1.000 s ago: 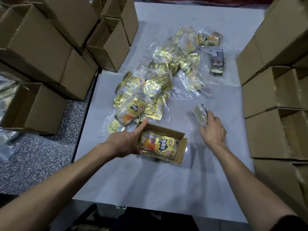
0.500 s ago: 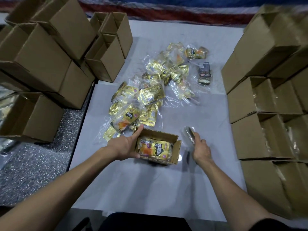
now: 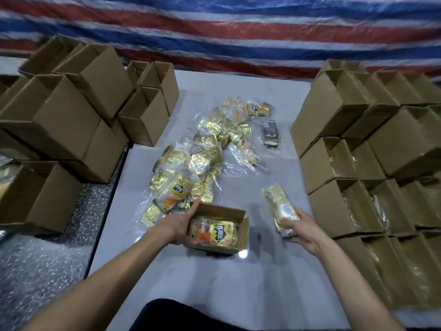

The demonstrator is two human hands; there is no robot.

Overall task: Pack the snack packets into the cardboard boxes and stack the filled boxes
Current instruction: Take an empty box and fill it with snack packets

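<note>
An open cardboard box [image 3: 222, 211] is held at the near middle of the worktop [image 3: 214, 290] by the left hand [image 3: 177, 225]. Its grip is clamped on the box's left end, with the thumb at the far corner. The box is judged to be steadied this way so that it cannot slide while being filled. Whether it lies flat or is slightly tipped cannot be told.

One snack packet [image 3: 213, 235] is laid flat inside, label up. A second packet [image 3: 278, 204] is clasped by its near end in the right hand [image 3: 301, 229], the grip closed round it. It is carried just to the right of the box, probably to be lined up for insertion.

The loose pile of packets [image 3: 198, 161] is left just beyond the box, within reach. Filled boxes [image 3: 346, 206] are stacked on the right and empty boxes [image 3: 71, 120] are heaped on the left, so supply and output are kept apart.
</note>
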